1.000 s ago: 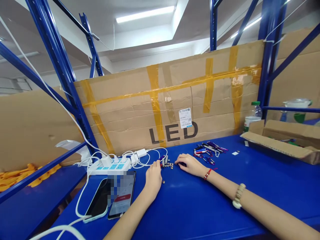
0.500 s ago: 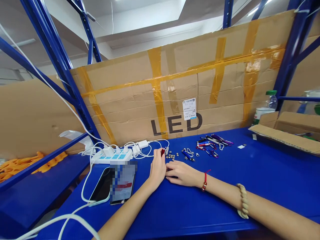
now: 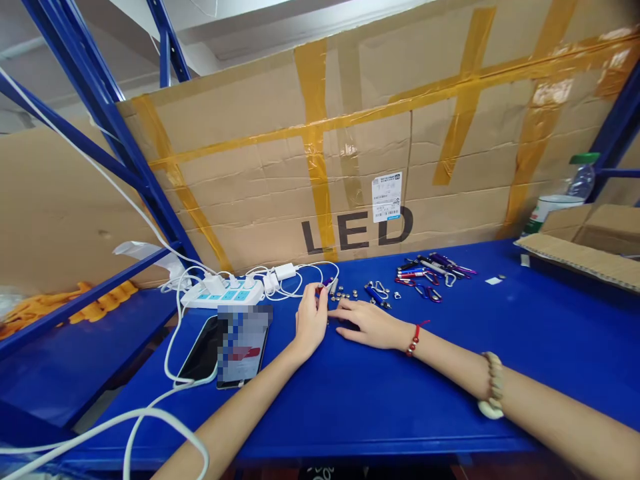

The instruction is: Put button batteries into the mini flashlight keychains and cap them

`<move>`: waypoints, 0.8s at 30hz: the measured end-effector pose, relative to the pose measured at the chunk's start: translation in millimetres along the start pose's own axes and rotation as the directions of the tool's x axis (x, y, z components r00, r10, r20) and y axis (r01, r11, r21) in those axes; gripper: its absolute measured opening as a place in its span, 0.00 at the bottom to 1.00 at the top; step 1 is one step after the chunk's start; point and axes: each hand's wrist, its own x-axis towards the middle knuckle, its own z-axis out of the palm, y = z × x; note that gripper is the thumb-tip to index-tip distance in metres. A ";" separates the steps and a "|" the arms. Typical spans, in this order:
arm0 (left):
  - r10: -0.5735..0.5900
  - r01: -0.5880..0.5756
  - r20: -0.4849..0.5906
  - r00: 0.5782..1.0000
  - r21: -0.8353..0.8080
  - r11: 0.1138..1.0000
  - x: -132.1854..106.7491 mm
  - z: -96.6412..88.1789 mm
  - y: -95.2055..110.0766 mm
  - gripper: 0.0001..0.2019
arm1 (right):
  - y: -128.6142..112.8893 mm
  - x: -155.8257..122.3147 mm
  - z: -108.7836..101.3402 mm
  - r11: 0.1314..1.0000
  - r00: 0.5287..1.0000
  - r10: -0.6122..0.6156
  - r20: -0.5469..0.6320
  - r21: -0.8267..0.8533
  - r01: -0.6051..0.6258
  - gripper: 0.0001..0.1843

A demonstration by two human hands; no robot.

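My left hand (image 3: pixel 311 321) is closed around a small red metal tube (image 3: pixel 319 291), mostly hidden by the fingers. Close by on its right, my right hand (image 3: pixel 369 323) hovers low over the blue table with fingers apart. Its index fingertip reaches to the left hand's palm side; whether it touches something there I cannot tell. Just beyond both hands lie several small silver button cells (image 3: pixel 347 295). A blue keychain torch (image 3: pixel 374 292) with a silver carabiner rests right of them. Farther right is a pile of coloured keychain torches (image 3: pixel 436 270) with carabiner clips.
A white power strip (image 3: pixel 223 294) with plugs and cables stands at the left. Two phones, one black-screened (image 3: pixel 201 353) and one with a blurred screen (image 3: pixel 249 350), lie before it. An open cardboard box (image 3: pixel 580 257) and a bottle (image 3: pixel 560 193) stand right. A large cardboard sheet (image 3: pixel 240 187) closes the back.
The view has tipped downward. My right hand's fingers have spread and straightened. The red tube has turned in my left hand and shows less above the fingers.
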 end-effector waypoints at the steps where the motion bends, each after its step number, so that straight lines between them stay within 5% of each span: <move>1: -0.012 0.012 -0.005 1.000 -0.017 1.000 0.7 0.6 -1.3 0.11 | 0.0 -0.2 0.2 1.000 1.000 -0.010 0.006 -0.004 0.010 0.20; 9: 0.041 -0.056 0.094 0.995 0.161 0.985 -0.9 3.7 -2.2 0.09 | -1.8 0.0 -1.1 0.997 1.000 -0.002 0.009 0.074 0.002 0.16; 24: 0.060 -0.094 0.153 0.986 0.225 0.970 -2.9 2.1 2.0 0.08 | 5.6 0.9 1.1 0.962 0.994 0.015 -0.109 0.272 0.015 0.08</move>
